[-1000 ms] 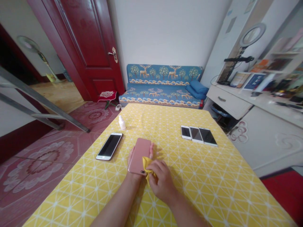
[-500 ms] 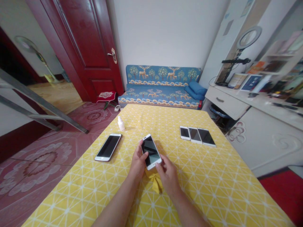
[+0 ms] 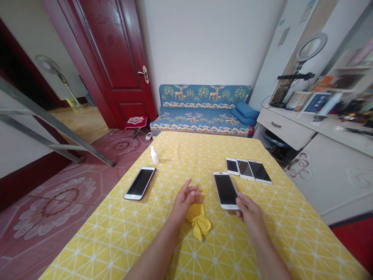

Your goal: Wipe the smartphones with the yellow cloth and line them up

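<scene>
Our left hand (image 3: 184, 202) rests with curled fingers just beside the yellow cloth (image 3: 198, 221). Our right hand's (image 3: 249, 212) spread fingers touch a white-framed smartphone (image 3: 225, 190) lying flat on the table (image 3: 291, 237), just short of three smartphones (image 3: 244, 169) already side by side; a black smartphone (image 3: 140, 183) lies apart, near a spray bottle (image 3: 154, 155).

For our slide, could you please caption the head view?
Right hand touches a smartphone; left hand lies beside a yellow cloth.

on the tablecloth (image 3: 294, 237), a cloth (image 3: 198, 221) is laid left of a smartphone (image 3: 225, 190), with three smartphones (image 3: 248, 170) set behind it. another smartphone (image 3: 140, 183) and a small bottle (image 3: 154, 155) are placed further left, and a sofa (image 3: 204, 112) is positioned behind the tablecloth.
</scene>
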`<control>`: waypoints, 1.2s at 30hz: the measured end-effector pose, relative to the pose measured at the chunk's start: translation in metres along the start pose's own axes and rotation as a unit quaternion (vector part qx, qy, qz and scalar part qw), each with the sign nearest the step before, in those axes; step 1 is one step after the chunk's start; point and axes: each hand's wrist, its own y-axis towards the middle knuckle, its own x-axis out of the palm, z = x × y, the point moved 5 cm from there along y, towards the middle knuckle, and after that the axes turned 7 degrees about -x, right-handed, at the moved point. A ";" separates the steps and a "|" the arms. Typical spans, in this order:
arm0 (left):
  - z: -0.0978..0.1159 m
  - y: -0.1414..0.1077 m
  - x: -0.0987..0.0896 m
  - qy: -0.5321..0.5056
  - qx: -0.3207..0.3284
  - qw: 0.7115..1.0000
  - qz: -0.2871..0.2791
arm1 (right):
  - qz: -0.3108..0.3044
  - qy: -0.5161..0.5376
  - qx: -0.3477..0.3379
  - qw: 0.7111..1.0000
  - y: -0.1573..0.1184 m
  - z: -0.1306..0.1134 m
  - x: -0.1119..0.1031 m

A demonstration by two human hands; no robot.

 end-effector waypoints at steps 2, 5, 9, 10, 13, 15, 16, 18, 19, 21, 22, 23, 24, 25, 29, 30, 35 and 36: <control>-0.001 0.001 -0.002 0.013 -0.003 1.000 0.008 | 0.048 -0.051 -0.005 0.998 0.006 0.005 -0.045; -0.001 0.003 0.001 0.051 -0.008 0.999 0.007 | 0.104 -0.165 -0.019 0.981 0.010 0.017 -0.112; -0.002 0.005 0.004 0.098 -0.007 0.995 -0.007 | 0.102 -0.457 -0.044 0.883 0.004 0.022 -0.158; -0.003 0.006 0.004 0.104 -0.007 0.995 -0.007 | 0.102 -0.511 -0.061 0.851 0.002 0.021 -0.158; -0.005 0.006 0.002 0.113 -0.006 0.994 -0.003 | 0.087 -0.587 -0.130 0.794 -0.006 0.021 -0.136; -0.004 0.006 0.001 0.115 -0.005 0.993 -0.001 | 0.058 -0.607 -0.154 0.777 -0.007 0.026 -0.118; -0.004 0.005 0.001 0.114 -0.005 0.993 0.000 | 0.043 -0.614 -0.159 0.772 -0.005 0.030 -0.111; -0.003 0.005 0.001 0.109 -0.005 0.994 0.002 | 0.034 -0.624 -0.154 0.766 0.001 0.035 -0.106; -0.003 0.005 0.001 0.106 -0.006 0.994 0.002 | 0.032 -0.625 -0.147 0.766 0.006 0.037 -0.106; -0.003 0.006 0.002 0.105 -0.008 0.994 0.001 | 0.028 -0.625 -0.133 0.769 0.016 0.038 -0.110; -0.003 0.006 0.002 0.106 -0.009 0.994 0.001 | 0.025 -0.625 -0.127 0.769 0.021 0.038 -0.112; -0.003 0.006 0.002 0.107 -0.011 0.994 0.001 | 0.023 -0.626 -0.123 0.770 0.025 0.037 -0.114; -0.003 0.006 0.001 0.108 -0.012 0.994 0.002 | 0.021 -0.627 -0.120 0.770 0.029 0.037 -0.115; -0.003 0.006 0.001 0.109 -0.013 0.994 0.002 | 0.021 -0.627 -0.116 0.770 0.031 0.036 -0.115; -0.002 0.005 0.002 0.107 -0.016 0.994 0.003 | 0.029 -0.618 -0.115 0.777 0.037 0.037 -0.114; -0.002 0.004 0.003 0.105 -0.016 0.994 0.003 | 0.030 -0.614 -0.119 0.779 0.037 0.037 -0.114; -0.002 0.005 0.004 0.101 -0.017 0.995 0.009 | 0.062 -0.590 -0.169 0.787 0.036 0.021 -0.102; -0.003 0.005 0.003 0.099 -0.016 0.995 0.010 | 0.072 -0.581 -0.195 0.787 0.032 0.012 -0.094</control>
